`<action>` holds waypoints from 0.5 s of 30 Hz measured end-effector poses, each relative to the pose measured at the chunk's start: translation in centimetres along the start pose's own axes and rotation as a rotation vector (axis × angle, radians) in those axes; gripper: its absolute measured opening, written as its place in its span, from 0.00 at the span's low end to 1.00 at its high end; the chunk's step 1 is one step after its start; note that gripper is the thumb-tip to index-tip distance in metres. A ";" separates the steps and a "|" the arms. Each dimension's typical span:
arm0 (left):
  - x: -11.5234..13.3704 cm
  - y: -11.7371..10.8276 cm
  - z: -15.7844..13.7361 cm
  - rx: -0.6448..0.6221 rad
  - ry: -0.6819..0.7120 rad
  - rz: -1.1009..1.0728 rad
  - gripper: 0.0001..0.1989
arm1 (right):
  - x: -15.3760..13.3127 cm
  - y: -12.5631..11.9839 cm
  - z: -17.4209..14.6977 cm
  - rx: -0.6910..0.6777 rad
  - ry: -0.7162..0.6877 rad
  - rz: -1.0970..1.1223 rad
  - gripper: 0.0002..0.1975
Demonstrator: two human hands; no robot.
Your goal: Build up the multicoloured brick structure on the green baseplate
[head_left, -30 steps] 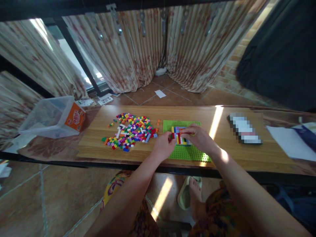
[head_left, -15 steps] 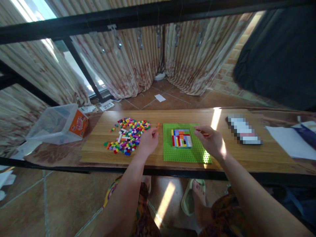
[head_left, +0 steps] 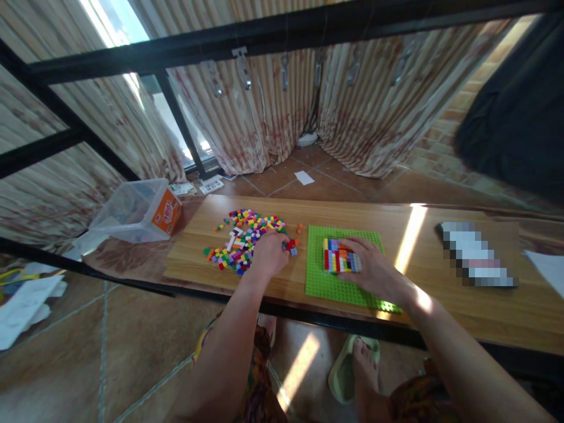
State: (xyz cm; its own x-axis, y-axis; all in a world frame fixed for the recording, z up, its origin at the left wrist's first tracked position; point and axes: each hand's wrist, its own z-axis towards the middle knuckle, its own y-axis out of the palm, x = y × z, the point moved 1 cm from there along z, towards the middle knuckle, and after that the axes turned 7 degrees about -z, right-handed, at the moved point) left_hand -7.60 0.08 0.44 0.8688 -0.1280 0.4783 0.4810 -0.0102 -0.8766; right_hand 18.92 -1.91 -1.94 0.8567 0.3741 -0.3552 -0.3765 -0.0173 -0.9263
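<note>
My left hand (head_left: pixel 270 254) is at the right side of a heap of small toy bricks (head_left: pixel 238 252) in many colours. Its fingers are curled in and closed, with red and blue bricks (head_left: pixel 291 247) right at the fingertips; what they pinch is hidden. A low rectangular block built of coloured bricks (head_left: pixel 338 258) rests on the green studded baseplate (head_left: pixel 339 289). My right hand (head_left: pixel 372 267) spans this block from its right side, fingers along the far edge and thumb at the near edge. Part of the block lies under that hand.
A few orange bricks (head_left: pixel 299 228) lie between heap and baseplate on the wooden table (head_left: pixel 414 294). To the left stands a clear plastic box (head_left: pixel 127 211) with an orange label. A blurred-out flat item (head_left: pixel 478 255) lies on the right, near white paper (head_left: pixel 546 267).
My right hand has moved from beside the built block onto it. My left hand has reached to the heap's right edge, where red and blue bricks now show. The view has shifted left.
</note>
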 end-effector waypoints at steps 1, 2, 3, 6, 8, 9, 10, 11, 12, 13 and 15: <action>-0.1 0.1 0.0 0.003 0.009 0.011 0.13 | 0.0 0.0 -0.1 -0.007 -0.001 0.001 0.36; -0.1 0.1 0.1 0.004 0.022 0.019 0.12 | -0.1 -0.1 -0.1 -0.012 -0.002 0.004 0.36; -0.2 0.1 0.1 0.005 0.039 0.024 0.12 | -0.1 -0.1 -0.2 -0.015 -0.004 0.008 0.36; -0.4 0.1 0.2 0.010 0.087 0.046 0.11 | -0.3 -0.1 -0.3 -0.017 -0.005 0.017 0.36; -0.2 0.1 0.1 0.015 0.086 0.069 0.11 | -0.4 -0.1 -0.3 -0.015 -0.002 0.015 0.36; -0.1 0.1 0.0 0.015 0.076 0.084 0.10 | -0.4 -0.1 -0.3 -0.015 -0.004 0.012 0.35; 0.1 0.1 0.0 0.012 0.065 0.099 0.09 | -0.4 -0.1 -0.3 -0.013 -0.006 0.009 0.35; 0.3 0.2 -0.1 0.009 0.055 0.113 0.08 | -0.4 -0.1 -0.3 -0.011 -0.010 0.007 0.35; 0.5 0.2 -0.2 0.004 0.049 0.127 0.07 | -0.4 -0.1 -0.3 -0.008 -0.015 0.006 0.35; 0.7 0.3 -0.2 -0.001 0.048 0.140 0.06 | -0.3 -0.1 -0.4 -0.004 -0.019 0.007 0.36; 0.9 0.4 -0.2 -0.009 0.051 0.161 0.06 | -0.2 0.0 -0.4 0.005 -0.022 0.010 0.36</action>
State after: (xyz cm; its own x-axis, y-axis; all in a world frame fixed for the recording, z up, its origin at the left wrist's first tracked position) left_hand -6.63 -0.27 0.49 0.9274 -0.1788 0.3286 0.3350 0.0056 -0.9422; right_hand 18.88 -2.40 -1.88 0.8449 0.3938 -0.3619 -0.3870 -0.0169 -0.9219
